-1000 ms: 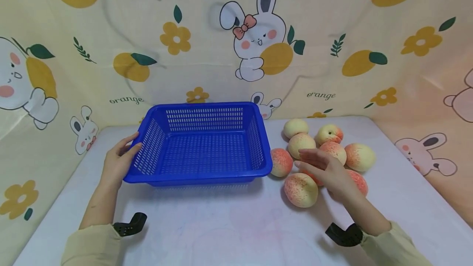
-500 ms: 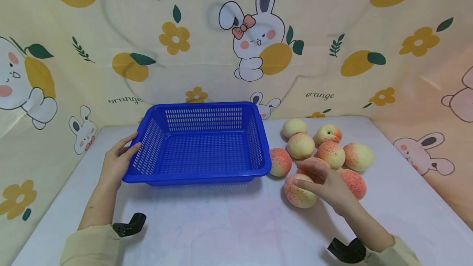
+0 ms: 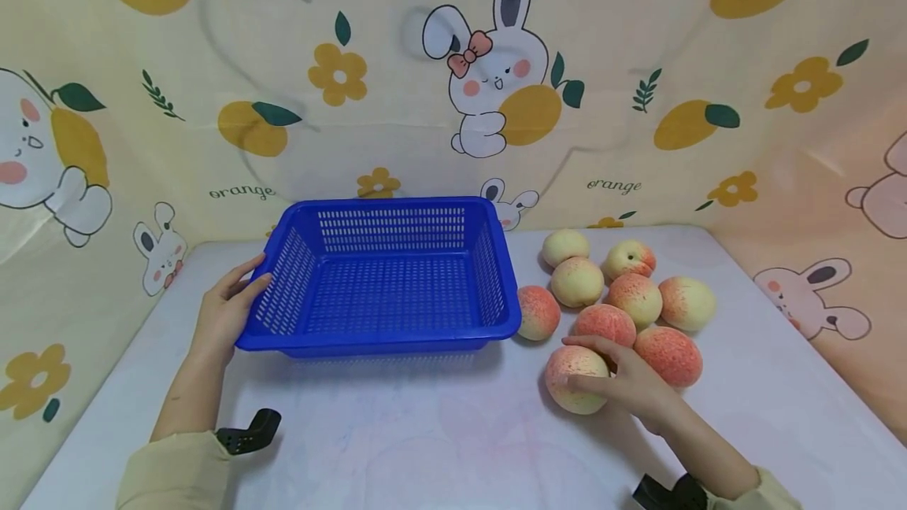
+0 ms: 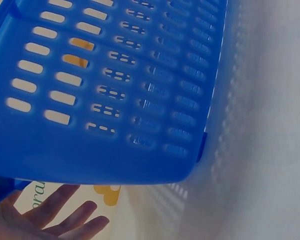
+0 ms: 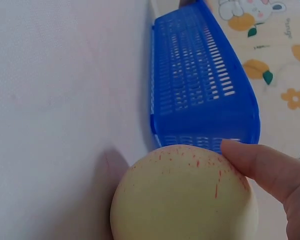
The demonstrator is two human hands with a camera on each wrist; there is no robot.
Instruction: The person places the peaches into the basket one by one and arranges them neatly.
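Yellow-red, lower right: treat peach (image 3: 577, 364), pinched by right hand (image 3: 631, 376), as probably light, firm; grip at widest sides. Note basket (image 3: 383, 341), centre, gripped at rim by left hand (image 3: 223, 312).

At eight o'clock in the head view, the left sleeve (image 3: 177, 471) is plain pale beige; at its two o'clock, the left mount (image 3: 253, 433) is black, bent, dotted with holes. At four o'clock, the right sleeve (image 3: 760, 496) matches, beside a black, bent right mount (image 3: 669, 496).
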